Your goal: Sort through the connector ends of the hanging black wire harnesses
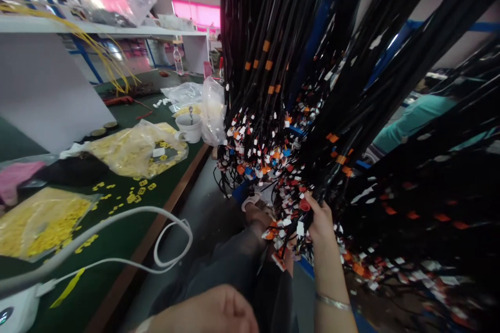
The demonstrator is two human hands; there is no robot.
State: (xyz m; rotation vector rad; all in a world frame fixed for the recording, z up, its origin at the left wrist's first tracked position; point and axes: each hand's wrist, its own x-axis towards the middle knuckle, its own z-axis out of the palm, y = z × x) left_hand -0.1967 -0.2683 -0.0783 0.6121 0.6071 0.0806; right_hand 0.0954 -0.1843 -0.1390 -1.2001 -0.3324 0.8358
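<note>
Head view: a thick curtain of black cables (pixel 312 88) hangs from above and fills the middle and right of the picture, its lower ends tipped with many small white, orange, red and blue tags. The right hand (pixel 318 218) reaches up into the lower ends of these cables, its fingers closed around a few of them just below a red cap; a thin bracelet (pixel 332 302) sits on that forearm. The left hand (pixel 219 312) lies low at the bottom edge, well left of and below the cables, blurred; its fingers look curled, but whether they hold anything cannot be told.

Left of the cables runs a green workbench (pixel 117 239). On it, nearest the cables, stands a white cup (pixel 190 127) with a spoon in it, beside a clear plastic bag (pixel 213 109). Further left lie bags of small yellow parts (pixel 133 151), with loose yellow pieces scattered near them. A white cord (pixel 167 239) loops over the bench's front edge. Behind the cables on the right, a person's teal sleeve (pixel 410 119) shows.
</note>
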